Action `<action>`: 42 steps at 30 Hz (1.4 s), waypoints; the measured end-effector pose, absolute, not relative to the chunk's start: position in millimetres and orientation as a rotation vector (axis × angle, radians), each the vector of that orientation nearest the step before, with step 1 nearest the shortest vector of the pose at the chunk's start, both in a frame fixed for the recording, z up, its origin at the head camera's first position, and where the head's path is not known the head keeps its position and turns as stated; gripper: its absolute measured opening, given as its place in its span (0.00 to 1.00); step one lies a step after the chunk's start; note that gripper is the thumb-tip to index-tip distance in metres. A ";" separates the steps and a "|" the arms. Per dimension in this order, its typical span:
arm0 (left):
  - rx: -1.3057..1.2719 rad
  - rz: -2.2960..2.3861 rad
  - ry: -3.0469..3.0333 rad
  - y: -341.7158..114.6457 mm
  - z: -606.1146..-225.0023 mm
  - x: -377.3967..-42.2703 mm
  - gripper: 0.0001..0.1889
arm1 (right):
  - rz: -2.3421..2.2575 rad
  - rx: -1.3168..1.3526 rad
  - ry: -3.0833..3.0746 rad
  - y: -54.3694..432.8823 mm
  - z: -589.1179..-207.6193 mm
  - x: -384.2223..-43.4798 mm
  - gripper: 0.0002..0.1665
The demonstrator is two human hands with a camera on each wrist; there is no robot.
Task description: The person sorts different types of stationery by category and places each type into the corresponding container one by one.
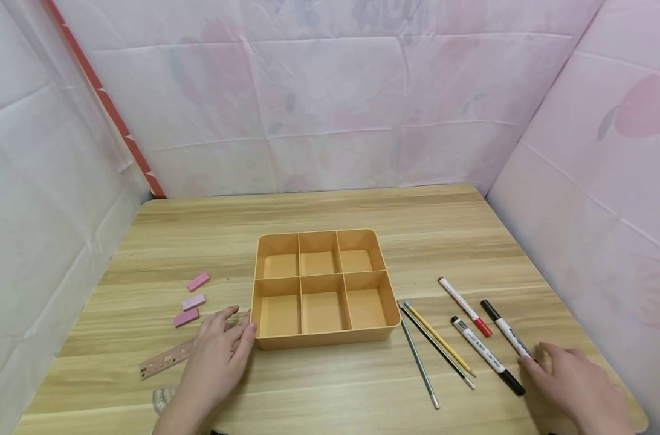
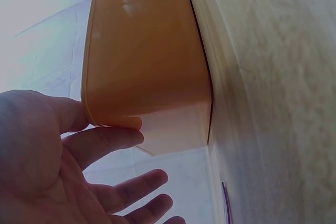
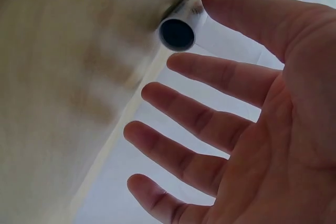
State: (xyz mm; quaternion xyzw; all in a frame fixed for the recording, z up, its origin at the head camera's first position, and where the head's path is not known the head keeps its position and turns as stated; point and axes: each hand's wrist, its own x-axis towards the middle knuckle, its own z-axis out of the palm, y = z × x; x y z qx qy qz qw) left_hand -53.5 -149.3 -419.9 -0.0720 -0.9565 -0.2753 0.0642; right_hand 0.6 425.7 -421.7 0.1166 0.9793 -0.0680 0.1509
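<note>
An orange organizer box [image 1: 330, 339] with several compartments stands mid-table. My left hand [image 1: 213, 356] holds its near left corner; in the left wrist view the thumb is at the rim, its tip partly hidden, and the index finger lies along the outer wall. The other left fingers extend loosely. Under that hand a pinkish ruler [image 1: 164, 360] is partly covered. My right hand [image 1: 577, 383] is spread, with its thumb by the lower end of a black-capped marker [image 1: 506, 329]. In the right wrist view this marker [image 3: 197, 11] shows its dark round end beside the thumb.
Left of the box lie pink erasers [image 1: 197, 281] and a clear protractor [image 1: 161, 399], partly behind the forearm. On the right are a green pencil [image 1: 419, 362], a yellow pencil [image 1: 441, 339], a black pencil [image 1: 439, 344], a red marker [image 1: 463, 305] and another black marker [image 1: 485, 351]. Fabric walls enclose the table.
</note>
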 end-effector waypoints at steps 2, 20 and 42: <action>-0.220 -0.830 -2.886 -149.2 -419.9 -53.6 0.21 | -0.203 0.344 2.791 425.5 -420.7 0.6 0.45; -0.246 -0.834 -2.865 -148.1 -419.4 -52.1 0.21 | -0.241 0.407 2.723 425.0 -416.5 2.5 0.32; -0.230 -0.847 -2.858 -149.8 -423.1 -52.0 0.22 | -0.269 0.473 2.839 417.6 -408.2 2.7 0.36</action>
